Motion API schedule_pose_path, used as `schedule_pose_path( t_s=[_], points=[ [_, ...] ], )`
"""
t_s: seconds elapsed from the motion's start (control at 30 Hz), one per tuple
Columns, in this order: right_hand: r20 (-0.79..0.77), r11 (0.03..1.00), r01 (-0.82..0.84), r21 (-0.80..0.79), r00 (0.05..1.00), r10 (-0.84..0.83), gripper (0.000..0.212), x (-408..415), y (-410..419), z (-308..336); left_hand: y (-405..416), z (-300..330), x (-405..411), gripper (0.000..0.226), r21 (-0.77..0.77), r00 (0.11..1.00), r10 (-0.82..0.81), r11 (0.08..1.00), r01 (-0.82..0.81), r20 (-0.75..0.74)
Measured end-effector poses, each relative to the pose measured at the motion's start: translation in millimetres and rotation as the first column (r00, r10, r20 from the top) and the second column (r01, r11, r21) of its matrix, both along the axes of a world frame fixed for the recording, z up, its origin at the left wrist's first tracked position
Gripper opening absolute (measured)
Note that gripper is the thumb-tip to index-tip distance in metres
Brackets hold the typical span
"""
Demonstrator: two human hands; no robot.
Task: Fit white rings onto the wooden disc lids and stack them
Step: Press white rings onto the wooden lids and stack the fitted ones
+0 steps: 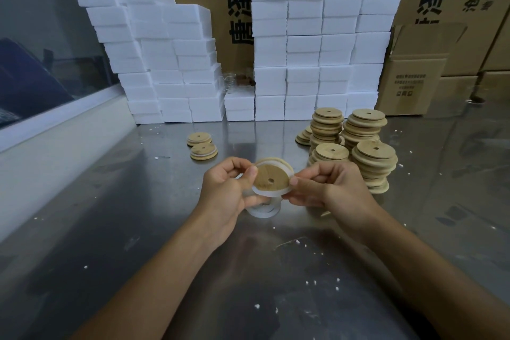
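Left hand (229,188) and right hand (328,188) pinch ringed wooden lid (271,180).

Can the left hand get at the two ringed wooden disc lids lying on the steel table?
Probably not yet: the left hand is gripping the wooden disc lid with the white ring; the path to the two ringed lids looks unobstructed.

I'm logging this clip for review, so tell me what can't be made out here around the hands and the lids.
- Head view: the white rings under the hands, count hidden by the left hand.
- Whether the ring is fully seated on the held lid: both thumbs cover its edges; right hand.
- The rear lid stacks, partly hidden by nearer stacks.
- The small carton print, too blurred.
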State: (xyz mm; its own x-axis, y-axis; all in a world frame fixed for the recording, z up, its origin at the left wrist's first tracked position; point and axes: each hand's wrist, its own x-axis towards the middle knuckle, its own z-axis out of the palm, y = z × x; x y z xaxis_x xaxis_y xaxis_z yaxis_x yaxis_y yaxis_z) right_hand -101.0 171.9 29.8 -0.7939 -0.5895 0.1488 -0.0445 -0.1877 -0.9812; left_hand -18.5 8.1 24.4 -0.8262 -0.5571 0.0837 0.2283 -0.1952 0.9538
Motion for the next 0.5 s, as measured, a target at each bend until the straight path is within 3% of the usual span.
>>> schedule_pose_path(
  t_s=[0.23,0.5],
  points=[
    [-0.094,0.998,0.059,0.011,0.994,-0.058,0.012,3.5,-6.8,-3.6,1.4,3.6,-0.6,0.018,0.078,0.999,0.035,0.996,-0.036,0.006],
    [-0.011,0.999,0.030,-0.029,0.999,-0.031,0.008,1.3,-3.4,1.1,3.7,6.5,0.7,0.017,0.133,1.000,0.001,0.991,0.000,-0.012]
  ],
)
